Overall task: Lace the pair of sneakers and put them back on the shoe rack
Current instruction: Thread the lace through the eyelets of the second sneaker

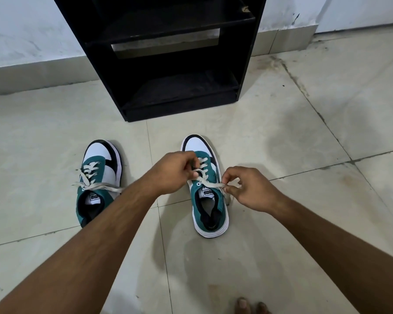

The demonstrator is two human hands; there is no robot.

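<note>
left hand pinching lace | right hand pinching lace | right sneaker on floor

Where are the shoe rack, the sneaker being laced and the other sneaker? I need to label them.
shoe rack (245,53): head view, right side panel.
sneaker being laced (197,145): head view, white toe cap.
other sneaker (99,152): head view, white toe cap.

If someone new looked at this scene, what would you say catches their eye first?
Probably the two hands meeting over the right sneaker at centre: the left hand and right hand each pinch its white lace. Next, the left sneaker lies apart on the pale tiled floor, lace ends loose. Behind both stands a black shoe rack against the wall.
</note>
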